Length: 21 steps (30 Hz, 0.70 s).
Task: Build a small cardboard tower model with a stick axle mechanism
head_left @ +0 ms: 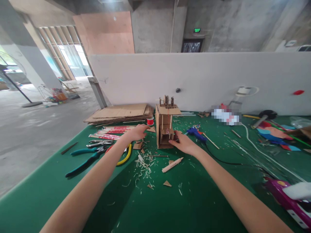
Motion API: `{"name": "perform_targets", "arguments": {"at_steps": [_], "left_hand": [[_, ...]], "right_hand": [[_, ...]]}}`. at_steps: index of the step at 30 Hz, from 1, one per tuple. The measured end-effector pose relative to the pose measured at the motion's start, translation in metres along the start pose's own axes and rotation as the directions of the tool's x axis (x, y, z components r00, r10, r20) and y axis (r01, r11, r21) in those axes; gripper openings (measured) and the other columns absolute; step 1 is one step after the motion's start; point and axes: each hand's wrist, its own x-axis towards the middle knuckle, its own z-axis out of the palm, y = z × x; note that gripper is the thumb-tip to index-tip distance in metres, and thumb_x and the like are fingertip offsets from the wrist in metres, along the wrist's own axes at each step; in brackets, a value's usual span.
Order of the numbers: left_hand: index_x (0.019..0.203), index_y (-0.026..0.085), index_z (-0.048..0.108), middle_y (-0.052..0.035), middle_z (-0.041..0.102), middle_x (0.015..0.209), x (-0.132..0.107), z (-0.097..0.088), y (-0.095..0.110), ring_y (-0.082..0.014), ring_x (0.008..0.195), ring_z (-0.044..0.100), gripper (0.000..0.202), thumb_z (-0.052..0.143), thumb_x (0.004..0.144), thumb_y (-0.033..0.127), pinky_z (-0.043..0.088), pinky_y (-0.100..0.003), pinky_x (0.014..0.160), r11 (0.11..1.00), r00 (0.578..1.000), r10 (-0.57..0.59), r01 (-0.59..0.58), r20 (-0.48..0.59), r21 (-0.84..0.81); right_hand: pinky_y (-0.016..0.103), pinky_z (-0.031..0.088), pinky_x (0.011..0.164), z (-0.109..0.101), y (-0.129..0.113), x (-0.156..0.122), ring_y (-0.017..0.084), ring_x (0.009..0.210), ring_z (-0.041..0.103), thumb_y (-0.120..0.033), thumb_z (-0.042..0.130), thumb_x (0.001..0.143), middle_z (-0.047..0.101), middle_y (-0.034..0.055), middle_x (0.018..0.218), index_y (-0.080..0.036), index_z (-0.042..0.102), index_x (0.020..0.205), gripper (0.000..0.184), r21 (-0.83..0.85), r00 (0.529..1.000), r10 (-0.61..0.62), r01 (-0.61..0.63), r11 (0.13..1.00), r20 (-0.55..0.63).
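Observation:
An upright cardboard model (160,129) stands mid-table. Small wheel-like cardboard parts (166,100) and a stick axle sit on its top, and thin sticks stand inside the open front. My right hand (182,142) is at its lower right side, thumb at the front edge and the other fingers round the side, gripping it. To the left of the model is my left hand (139,132), apart from it, with fingers stretched towards a cardboard scrap (152,129). It appears to hold nothing. Just behind those fingers stands a red spool of thread (150,121).
Teal-handled pliers (84,164), a yellow-handled tool (126,157) and red-wrapped sticks (114,130) lie left. Cardboard sheets (119,111) are stacked behind. A wooden-looking pen-shaped tool (172,165) lies among shavings. Right are a blue glue gun (196,134) with its cord and a purple device (286,197).

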Motion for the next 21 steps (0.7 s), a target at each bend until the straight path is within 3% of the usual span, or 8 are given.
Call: {"name": "perform_targets", "arguments": {"at_steps": [3,6,10,13,17,21], "left_hand": [[0.124,0.022,0.055,-0.0128,0.052,0.132,0.01,0.009,-0.003,-0.0328,0.13,0.036,0.049,0.054,0.075,0.02,0.025,-0.051,0.106,0.993,0.997,-0.047,0.054,-0.065,0.109],[0.118,0.026,0.058,-0.0119,0.057,0.126,0.024,0.017,0.002,-0.0353,0.127,0.038,0.041,0.055,0.077,0.032,0.023,-0.058,0.102,0.976,0.994,-0.083,0.095,-0.068,0.198],[0.104,0.025,0.065,-0.0107,0.066,0.109,0.037,0.022,0.014,-0.033,0.11,0.054,0.032,0.055,0.077,0.039,0.033,-0.051,0.097,0.947,0.989,-0.134,0.147,-0.062,0.285],[0.099,0.021,0.066,-0.0133,0.067,0.106,0.035,0.02,0.023,-0.0331,0.11,0.055,0.028,0.051,0.079,0.034,0.037,-0.046,0.093,0.925,0.986,-0.139,0.164,-0.096,0.344],[0.103,0.02,0.062,-0.0134,0.066,0.108,0.018,0.01,0.028,-0.0321,0.111,0.054,0.033,0.048,0.081,0.04,0.037,-0.043,0.092,0.898,0.976,-0.148,0.201,-0.16,0.391],[0.098,0.02,0.061,-0.0104,0.069,0.093,-0.016,-0.002,0.028,-0.0279,0.089,0.064,0.044,0.04,0.083,0.056,0.045,-0.036,0.076,0.9,0.972,-0.184,0.226,-0.147,0.374]], "right_hand": [[0.037,0.05,0.068,0.001,-0.003,-0.002,0.026,0.083,0.066,-0.041,0.052,0.085,0.068,0.0145,0.096,-0.012,0.043,0.123,0.049,-0.021,1.0,-0.011,0.011,1.0,0.011],[0.036,0.05,0.068,0.002,-0.005,-0.004,0.025,0.081,0.066,-0.041,0.051,0.086,0.069,0.0121,0.092,-0.013,0.044,0.121,0.045,-0.038,0.999,-0.026,0.027,0.999,0.026],[0.034,0.05,0.071,-0.002,-0.006,-0.007,0.022,0.083,0.066,-0.041,0.054,0.083,0.069,0.0095,0.093,-0.016,0.045,0.12,0.046,-0.051,0.995,-0.059,0.063,0.997,0.079],[0.03,0.05,0.073,-0.008,-0.004,-0.009,0.019,0.086,0.065,-0.036,0.055,0.082,0.069,0.0074,0.099,-0.018,0.045,0.122,0.045,-0.071,0.987,-0.093,0.103,0.992,0.131],[0.038,0.043,0.089,-0.012,-0.001,-0.011,0.025,0.108,0.055,-0.022,0.054,0.077,0.061,0.0129,0.115,-0.015,0.047,0.124,0.048,-0.204,0.99,-0.097,0.117,0.972,0.104],[0.049,0.033,0.095,-0.01,0.006,-0.01,0.035,0.123,0.036,-0.019,0.049,0.079,0.047,0.0171,0.132,-0.014,0.055,0.119,0.042,-0.348,0.997,-0.065,0.074,0.934,0.036]]}}
